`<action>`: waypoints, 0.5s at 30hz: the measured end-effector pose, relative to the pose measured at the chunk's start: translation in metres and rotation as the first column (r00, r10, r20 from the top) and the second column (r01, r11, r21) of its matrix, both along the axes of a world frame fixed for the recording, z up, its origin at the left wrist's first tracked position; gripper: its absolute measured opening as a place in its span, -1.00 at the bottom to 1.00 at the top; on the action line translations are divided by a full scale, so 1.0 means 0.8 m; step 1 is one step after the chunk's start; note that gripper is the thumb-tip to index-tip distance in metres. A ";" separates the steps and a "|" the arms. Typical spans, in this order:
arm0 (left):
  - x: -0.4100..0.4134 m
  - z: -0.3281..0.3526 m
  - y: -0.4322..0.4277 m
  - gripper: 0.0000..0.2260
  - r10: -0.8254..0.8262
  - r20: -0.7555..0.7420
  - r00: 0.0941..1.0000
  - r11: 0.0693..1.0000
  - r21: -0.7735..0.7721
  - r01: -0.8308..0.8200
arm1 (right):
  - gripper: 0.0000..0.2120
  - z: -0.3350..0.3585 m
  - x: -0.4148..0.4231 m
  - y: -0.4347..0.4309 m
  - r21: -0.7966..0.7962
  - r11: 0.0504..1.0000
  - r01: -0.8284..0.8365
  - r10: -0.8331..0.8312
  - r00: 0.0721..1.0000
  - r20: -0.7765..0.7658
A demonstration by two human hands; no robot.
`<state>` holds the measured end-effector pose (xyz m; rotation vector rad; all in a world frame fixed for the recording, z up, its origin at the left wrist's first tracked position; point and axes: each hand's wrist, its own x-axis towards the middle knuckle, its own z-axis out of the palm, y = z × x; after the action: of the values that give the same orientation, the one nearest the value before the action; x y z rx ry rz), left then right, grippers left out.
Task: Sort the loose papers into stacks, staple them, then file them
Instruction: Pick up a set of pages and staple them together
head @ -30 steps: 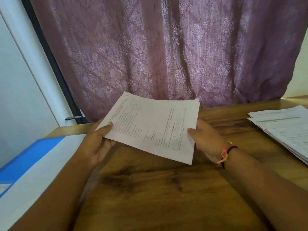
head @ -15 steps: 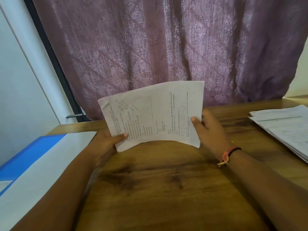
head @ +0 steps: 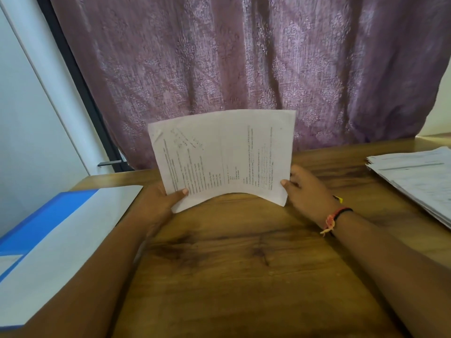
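Currently we hold the printed papers (head: 227,157) upright above the wooden table (head: 244,276), with one hand at each lower corner and the printed face toward us. Our left hand (head: 161,203) grips the lower left corner: the thumb (head: 180,192) presses across the front face while the remaining fingers sit behind the sheet, out of view. Our right hand (head: 310,191) grips the lower right edge in the same manner, with its thumb tip on the front and its fingers curled behind the edge. Both hands are therefore pinched closed on the papers. Whether this is one sheet or several we cannot tell. Both forearms extend forward from the near edge of the table and converge toward the papers; the right wrist carries a thread bracelet (head: 334,219). The papers bow along the bottom edge, which arches clear of the table between the two held corners; whether those corners touch the surface we cannot tell. The text runs sideways, and the top left corner shows a small fold. A purple curtain (head: 244,69) hangs directly behind the top edge. To the left, a blue file folder (head: 48,240) lies on the table beside the left forearm. To the right, a stack of loose papers (head: 415,176) lies at the far right edge, well apart from the right hand. Bare wood lies between the forearms.
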<state>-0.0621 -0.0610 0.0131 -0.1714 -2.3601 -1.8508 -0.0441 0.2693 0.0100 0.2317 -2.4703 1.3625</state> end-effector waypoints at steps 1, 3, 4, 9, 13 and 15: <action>0.001 -0.004 -0.002 -0.33 -0.013 0.004 1.000 1.000 -0.014 0.013 | -0.73 -0.002 -0.001 0.001 -0.003 1.000 -0.006 0.006 1.000 0.013; 0.000 -0.008 -0.008 -0.32 -0.042 0.015 0.999 0.998 0.051 0.042 | -0.75 0.000 -0.001 0.000 -0.078 0.997 0.017 -0.017 1.000 0.000; -0.004 -0.008 -0.010 -0.31 -0.054 0.019 0.998 0.992 0.115 0.052 | -0.75 0.003 0.000 0.000 -0.124 0.992 0.036 -0.037 0.999 -0.011; -0.003 -0.004 -0.002 -0.31 -0.145 0.064 0.987 0.980 0.148 0.134 | -0.72 0.005 0.001 0.005 -0.154 0.986 0.067 -0.068 0.998 -0.002; -0.005 -0.002 0.000 -0.38 -0.129 0.073 0.989 0.986 0.119 0.119 | -0.72 0.006 0.001 0.002 -0.133 0.989 0.060 -0.062 0.998 -0.008; -0.006 -0.001 -0.002 -0.34 -0.118 0.057 0.991 0.988 0.110 0.112 | -0.73 0.008 0.002 0.002 -0.148 0.987 0.061 -0.063 0.998 -0.009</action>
<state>-0.0667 -0.0625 0.0122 -0.2460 -2.3299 -2.0588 -0.0425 0.2706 0.0161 0.1281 -2.3320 1.5033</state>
